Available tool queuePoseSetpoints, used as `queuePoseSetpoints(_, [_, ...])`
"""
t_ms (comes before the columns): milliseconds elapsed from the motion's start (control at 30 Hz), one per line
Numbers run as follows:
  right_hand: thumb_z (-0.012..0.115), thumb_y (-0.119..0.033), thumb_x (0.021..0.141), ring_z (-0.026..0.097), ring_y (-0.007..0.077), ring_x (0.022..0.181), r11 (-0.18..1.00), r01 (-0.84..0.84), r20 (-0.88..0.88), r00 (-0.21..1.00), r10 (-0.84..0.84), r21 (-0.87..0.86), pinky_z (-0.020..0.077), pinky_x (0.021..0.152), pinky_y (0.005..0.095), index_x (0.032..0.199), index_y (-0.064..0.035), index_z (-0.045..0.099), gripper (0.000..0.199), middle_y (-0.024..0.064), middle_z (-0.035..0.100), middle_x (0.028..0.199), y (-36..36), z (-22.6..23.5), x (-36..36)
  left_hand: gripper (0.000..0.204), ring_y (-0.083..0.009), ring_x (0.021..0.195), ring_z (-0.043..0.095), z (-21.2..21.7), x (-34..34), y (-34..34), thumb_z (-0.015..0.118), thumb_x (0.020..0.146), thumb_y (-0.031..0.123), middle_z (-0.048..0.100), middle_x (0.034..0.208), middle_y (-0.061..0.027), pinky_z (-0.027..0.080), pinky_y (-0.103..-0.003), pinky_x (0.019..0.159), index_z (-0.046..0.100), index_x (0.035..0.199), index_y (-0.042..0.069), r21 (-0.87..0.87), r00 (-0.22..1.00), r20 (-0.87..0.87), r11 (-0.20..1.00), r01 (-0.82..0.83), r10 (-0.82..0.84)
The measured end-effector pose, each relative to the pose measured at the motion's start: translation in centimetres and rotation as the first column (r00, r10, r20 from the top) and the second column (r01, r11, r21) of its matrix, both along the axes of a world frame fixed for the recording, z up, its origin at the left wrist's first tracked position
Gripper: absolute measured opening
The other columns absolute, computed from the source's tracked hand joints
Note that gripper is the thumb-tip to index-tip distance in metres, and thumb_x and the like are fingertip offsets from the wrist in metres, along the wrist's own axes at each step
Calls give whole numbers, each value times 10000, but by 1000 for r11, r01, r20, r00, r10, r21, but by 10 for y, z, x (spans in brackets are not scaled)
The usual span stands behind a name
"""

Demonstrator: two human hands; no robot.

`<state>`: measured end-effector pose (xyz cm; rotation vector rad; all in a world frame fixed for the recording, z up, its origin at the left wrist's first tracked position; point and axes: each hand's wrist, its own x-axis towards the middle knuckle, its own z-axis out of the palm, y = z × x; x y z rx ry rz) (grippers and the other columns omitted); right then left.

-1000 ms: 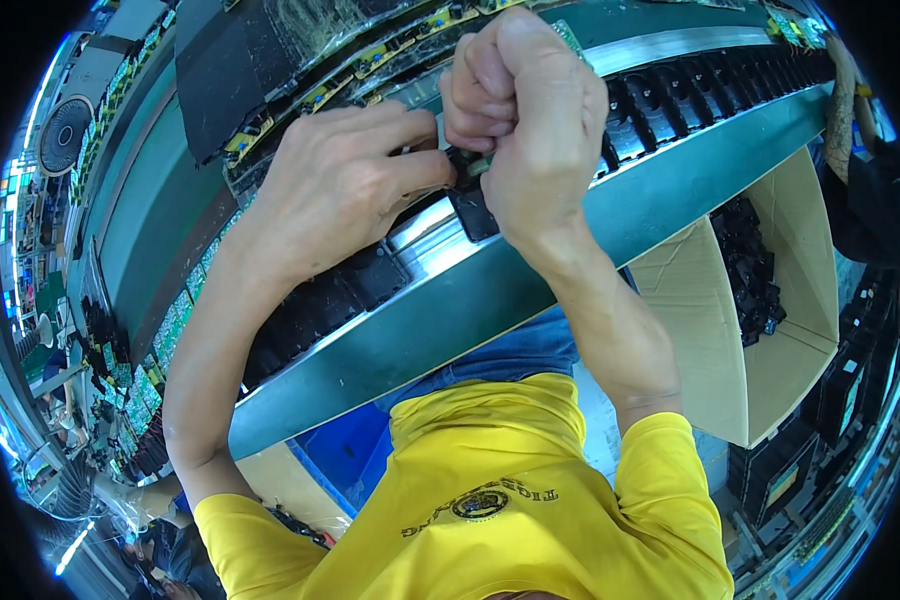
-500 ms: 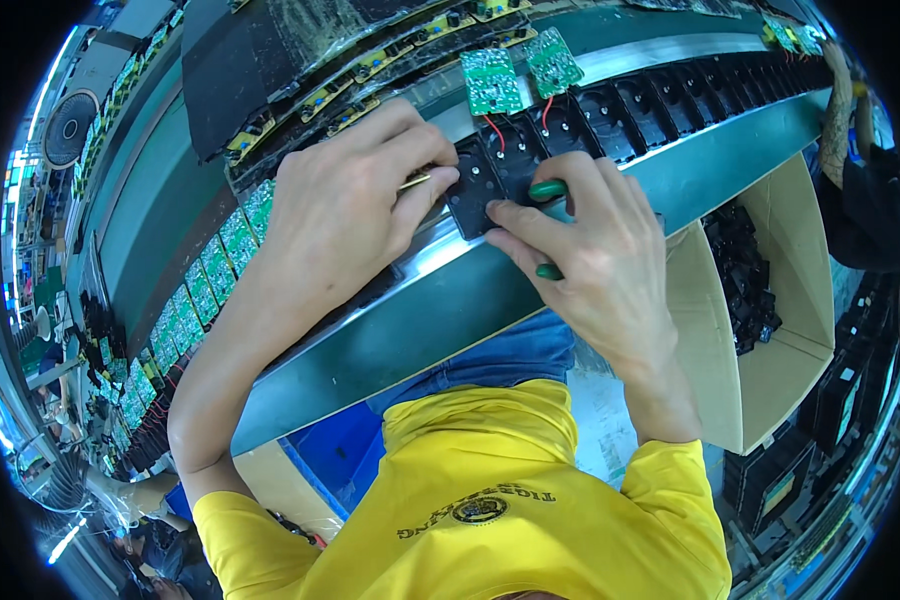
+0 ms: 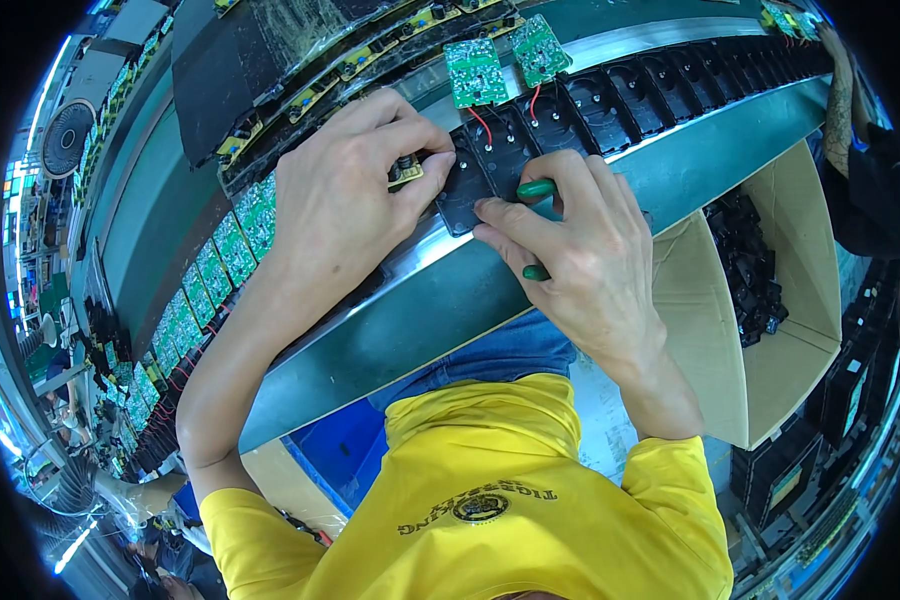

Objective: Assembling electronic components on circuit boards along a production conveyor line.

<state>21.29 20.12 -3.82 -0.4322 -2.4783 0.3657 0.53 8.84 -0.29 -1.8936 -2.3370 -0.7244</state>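
My left hand (image 3: 355,185) is closed in a pinch at the upper left edge of a black plastic casing (image 3: 463,200). A circuit board (image 3: 406,172) with a yellowish edge shows between its fingers, mostly hidden by the hand. Tucked in the palm of my right hand (image 3: 595,255) are green-handled pliers (image 3: 537,190); their jaws are hidden. The thumb and a finger of that hand touch the casing's lower right edge. Two green circuit boards (image 3: 475,73) with red wires hang over the far side of the neighbouring casings.
A row of black casings (image 3: 660,90) runs along a metal rail to the far right. Green boards (image 3: 210,270) line the left. An open cardboard box (image 3: 705,330) of black parts stands at the right, near another person's arm (image 3: 838,110).
The casing and both hands have shifted slightly left in the picture. More of the board at my left fingers shows now. Both grips look the same.
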Motion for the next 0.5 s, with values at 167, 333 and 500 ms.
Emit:
queuePoseSetpoints(167, [949,-199,926,555,213,892,1000,0,-14,1000,-1,-20,528,800,353,1025,-163,920,110,32,652,1172,0,0,-1,93,-214,817,691,1,0,1,807,1016,195,717,1055,40,553,-360,727,849,984,119,-6,1000,-26,1000,1,-1])
queuePoseSetpoints(333, [952,-199,924,555,209,892,1000,2,-9,1000,-2,-22,529,792,346,1024,-161,919,112,33,649,1167,0,-1,-1,88,-216,842,701,2,-4,1,804,1014,190,718,1050,37,559,-360,734,845,991,117,-24,989,144,1000,-13,17])
queuePoseSetpoints(500, [956,-194,920,555,205,891,999,4,-8,1000,-4,-35,529,791,341,1023,-160,919,114,33,645,1163,0,0,-2,85,-214,847,707,1,-2,0,796,1019,186,716,1050,37,564,-357,736,839,996,116,-32,999,41,999,-4,5])
